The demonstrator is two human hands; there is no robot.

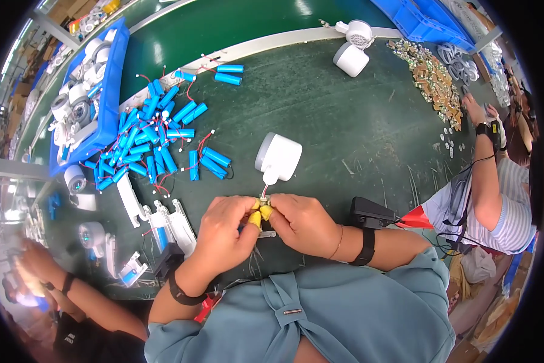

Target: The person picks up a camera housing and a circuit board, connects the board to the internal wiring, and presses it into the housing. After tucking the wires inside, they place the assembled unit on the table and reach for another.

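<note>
L hand (226, 228) & R hand (305, 227) meet tip to tip; I read both grips as narrow, pinching small wire end (264, 199) btwn them, yellow finger covers (255, 220) on. Wires (265, 189) run from it fwd to white device (282, 157) w/ grey rim, just beyond grip. White part (266, 234) shows below fingertips; can't tell if held. Blue cells (141, 149) piled fwd-left of grip, white shells (183, 227) near, left. Circuit boards (432, 80) heaped well off, fwd-right.

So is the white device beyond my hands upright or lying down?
The white device lies on its side: its grey-rimmed end faces left and its neck points toward you.
</note>
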